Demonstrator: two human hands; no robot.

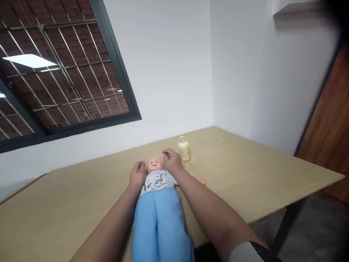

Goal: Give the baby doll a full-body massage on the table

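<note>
A baby doll [155,181] lies on its back on the table, head away from me. It wears a white top with an elephant face and light blue trousers [160,222]. My left hand [138,174] is at the left side of the doll's head [155,164] and shoulder, fingers loosely bent. On the other side, my right hand [172,160] is beside the head, its fingers curved with a gap to the thumb. Nothing shows in either hand; whether the fingertips touch the doll I cannot tell. The doll's hand [201,180] sticks out beyond my right forearm.
A cream pump bottle [184,149] stands upright just behind my right hand. A thin pale strip [221,139] lies near the far corner of the tan table [245,163]. White walls and a barred window [68,72] border the far side.
</note>
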